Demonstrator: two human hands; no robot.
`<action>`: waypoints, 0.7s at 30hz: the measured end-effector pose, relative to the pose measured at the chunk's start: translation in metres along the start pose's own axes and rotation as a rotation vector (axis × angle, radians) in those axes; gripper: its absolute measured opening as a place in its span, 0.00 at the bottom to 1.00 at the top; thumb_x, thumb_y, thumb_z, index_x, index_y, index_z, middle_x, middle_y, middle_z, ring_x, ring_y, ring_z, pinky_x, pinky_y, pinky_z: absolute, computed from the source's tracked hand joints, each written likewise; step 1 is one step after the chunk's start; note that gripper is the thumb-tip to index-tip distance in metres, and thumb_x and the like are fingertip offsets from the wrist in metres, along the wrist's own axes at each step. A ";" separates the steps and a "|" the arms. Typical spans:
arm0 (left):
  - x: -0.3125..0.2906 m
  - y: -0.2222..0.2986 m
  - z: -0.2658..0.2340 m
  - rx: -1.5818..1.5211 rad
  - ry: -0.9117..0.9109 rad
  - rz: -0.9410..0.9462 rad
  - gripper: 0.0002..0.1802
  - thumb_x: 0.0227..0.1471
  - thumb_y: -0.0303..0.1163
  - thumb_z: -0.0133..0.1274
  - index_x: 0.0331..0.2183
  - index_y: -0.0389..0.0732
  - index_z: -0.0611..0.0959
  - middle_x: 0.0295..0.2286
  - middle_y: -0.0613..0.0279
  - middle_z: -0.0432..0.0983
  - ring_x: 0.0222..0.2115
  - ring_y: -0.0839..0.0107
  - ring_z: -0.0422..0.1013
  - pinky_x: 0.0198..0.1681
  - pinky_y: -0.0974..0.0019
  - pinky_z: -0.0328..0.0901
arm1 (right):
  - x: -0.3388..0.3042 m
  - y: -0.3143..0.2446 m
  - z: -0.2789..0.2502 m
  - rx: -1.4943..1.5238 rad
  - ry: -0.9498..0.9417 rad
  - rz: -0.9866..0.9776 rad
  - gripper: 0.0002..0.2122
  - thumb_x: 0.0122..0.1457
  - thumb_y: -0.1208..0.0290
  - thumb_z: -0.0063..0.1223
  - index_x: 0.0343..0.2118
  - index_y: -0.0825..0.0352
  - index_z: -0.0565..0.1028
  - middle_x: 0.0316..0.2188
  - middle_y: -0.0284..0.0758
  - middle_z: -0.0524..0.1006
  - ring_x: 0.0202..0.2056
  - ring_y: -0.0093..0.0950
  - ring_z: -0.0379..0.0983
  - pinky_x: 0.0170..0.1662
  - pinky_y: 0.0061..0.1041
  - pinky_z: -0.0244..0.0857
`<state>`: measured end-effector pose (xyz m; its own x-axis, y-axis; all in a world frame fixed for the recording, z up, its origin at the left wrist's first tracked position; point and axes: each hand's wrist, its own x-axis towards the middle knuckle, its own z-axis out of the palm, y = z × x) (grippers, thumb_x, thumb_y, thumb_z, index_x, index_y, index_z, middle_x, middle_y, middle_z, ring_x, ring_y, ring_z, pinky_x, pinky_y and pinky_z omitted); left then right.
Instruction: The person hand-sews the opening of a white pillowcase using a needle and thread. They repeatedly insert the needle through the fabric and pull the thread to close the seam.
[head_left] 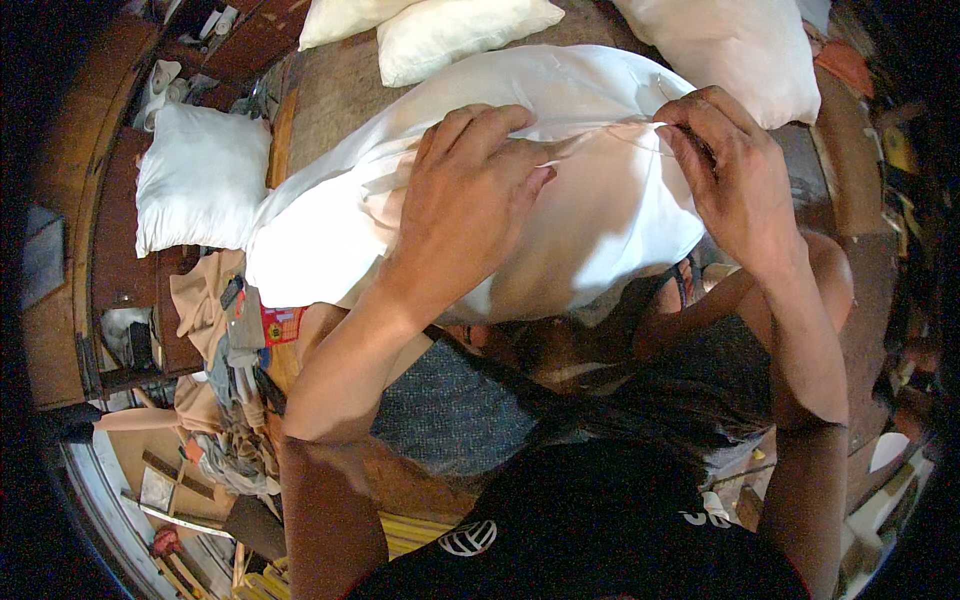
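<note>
A large stuffed white pillow (580, 235) lies across my lap, its thin cloth bunched and creased along the upper middle. On its left part my left hand (455, 195) rests with fingers bent, thumb and forefinger closed on the cloth's edge. My right hand (735, 175) is pinched at the other end of that edge, which is stretched between the two hands. Fine thread-like lines run beside the right fingertips. Whether a needle is between them is too small to tell.
More white pillows lie around: one at left (203, 180), one at the back (465, 35) and a big one at back right (725, 55). Wooden cabinets (60, 130) stand along the left. Crumpled clothes (215, 330) are heaped below the left pillow.
</note>
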<state>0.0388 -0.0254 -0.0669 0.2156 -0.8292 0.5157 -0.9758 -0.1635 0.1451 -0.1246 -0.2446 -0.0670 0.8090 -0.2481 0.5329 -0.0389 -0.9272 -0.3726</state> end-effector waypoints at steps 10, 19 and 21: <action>0.008 0.008 0.012 -0.051 0.118 -0.028 0.07 0.52 0.32 0.66 0.35 0.42 0.90 0.45 0.54 0.82 0.48 0.53 0.74 0.54 0.54 0.67 | 0.000 -0.001 -0.006 -0.033 -0.018 0.010 0.05 0.62 0.72 0.58 0.39 0.66 0.81 0.38 0.41 0.80 0.37 0.46 0.79 0.42 0.42 0.74; 0.007 0.012 0.010 -0.142 0.134 -0.133 0.06 0.52 0.29 0.65 0.34 0.41 0.90 0.35 0.58 0.85 0.39 0.57 0.78 0.45 0.58 0.72 | -0.001 0.002 -0.008 -0.030 -0.033 0.018 0.05 0.65 0.73 0.56 0.40 0.69 0.80 0.36 0.43 0.78 0.38 0.46 0.78 0.42 0.38 0.71; 0.008 0.012 0.009 -0.168 0.123 -0.140 0.05 0.52 0.29 0.65 0.34 0.41 0.90 0.34 0.57 0.85 0.38 0.57 0.78 0.44 0.57 0.72 | -0.001 0.001 -0.009 -0.022 -0.029 0.018 0.05 0.65 0.73 0.56 0.39 0.69 0.80 0.36 0.43 0.78 0.38 0.46 0.78 0.42 0.38 0.72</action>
<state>0.0285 -0.0388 -0.0688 0.3613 -0.7314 0.5784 -0.9186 -0.1728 0.3554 -0.1302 -0.2479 -0.0610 0.8250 -0.2563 0.5037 -0.0660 -0.9288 -0.3647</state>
